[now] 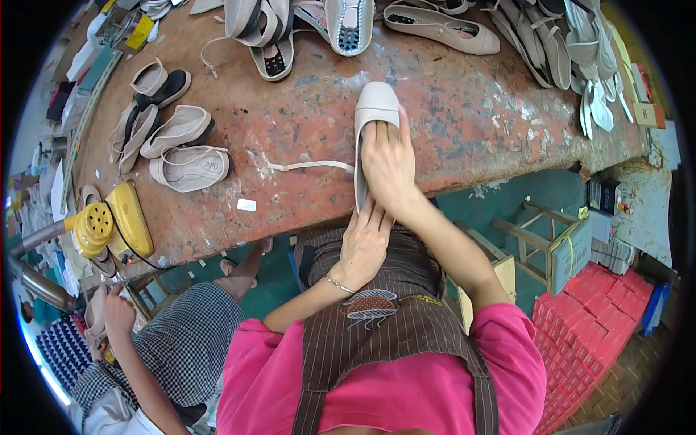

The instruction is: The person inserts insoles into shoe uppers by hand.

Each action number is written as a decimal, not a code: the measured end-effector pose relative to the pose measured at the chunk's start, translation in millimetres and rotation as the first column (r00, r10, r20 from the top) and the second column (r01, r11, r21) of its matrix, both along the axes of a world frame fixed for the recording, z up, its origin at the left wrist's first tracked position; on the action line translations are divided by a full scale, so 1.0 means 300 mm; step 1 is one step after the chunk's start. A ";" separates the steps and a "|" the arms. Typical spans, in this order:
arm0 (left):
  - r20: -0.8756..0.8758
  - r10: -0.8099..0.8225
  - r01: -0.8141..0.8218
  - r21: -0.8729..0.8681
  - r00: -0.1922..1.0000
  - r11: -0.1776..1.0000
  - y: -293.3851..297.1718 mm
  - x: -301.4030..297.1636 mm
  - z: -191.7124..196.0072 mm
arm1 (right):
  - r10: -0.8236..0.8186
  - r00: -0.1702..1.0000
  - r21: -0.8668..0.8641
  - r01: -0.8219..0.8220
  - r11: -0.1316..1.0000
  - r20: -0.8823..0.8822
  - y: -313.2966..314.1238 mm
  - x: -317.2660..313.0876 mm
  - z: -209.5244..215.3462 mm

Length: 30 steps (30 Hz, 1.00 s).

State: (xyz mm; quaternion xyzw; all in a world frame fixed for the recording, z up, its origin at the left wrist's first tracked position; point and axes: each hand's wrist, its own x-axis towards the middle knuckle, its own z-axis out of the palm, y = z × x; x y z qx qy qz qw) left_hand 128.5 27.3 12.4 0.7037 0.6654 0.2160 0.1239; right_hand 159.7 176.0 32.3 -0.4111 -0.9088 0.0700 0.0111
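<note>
A cream flat shoe (377, 98) with a squared toe cap lies at the table's front edge, toe pointing away from me. Several fingers of my right hand (389, 163) reach into its opening, while one digit runs along the outer right side, gripping the upper. At the heel end, my left hand (365, 246) has its fingers bunched against the shoe; their tips are partly hidden under my right hand. From the shoe's left side a thin cream strap (312, 165) stretches out over the tabletop.
Several beige shoes (192, 167) stand at the left, and more shoes (442, 30) line the far side. A yellow machine (130, 217) sits at the left edge. A co-worker's hand (118, 312) holds a beige shoe. Wooden stools (533, 239) and red boxes (587, 312) are at the right.
</note>
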 end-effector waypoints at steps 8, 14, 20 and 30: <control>0.112 0.005 -0.005 -0.002 0.994 1.000 0.003 0.009 -0.017 | 0.143 0.988 0.153 -0.132 0.979 -0.065 -0.102 0.125 -0.056; 0.031 0.008 -0.005 -0.112 0.999 0.994 -0.037 -0.031 -0.025 | 0.047 0.999 -0.067 -0.047 0.997 0.003 -0.026 -0.041 -0.014; -0.065 -0.025 0.022 -0.046 0.998 0.999 0.019 0.018 -0.013 | 0.023 1.000 -0.019 -0.024 1.000 -0.021 0.048 -0.023 -0.072; 0.356 0.179 -0.240 0.135 0.917 0.961 0.168 -0.123 0.047 | -0.223 0.619 -0.141 0.179 0.974 -0.753 0.360 0.589 0.163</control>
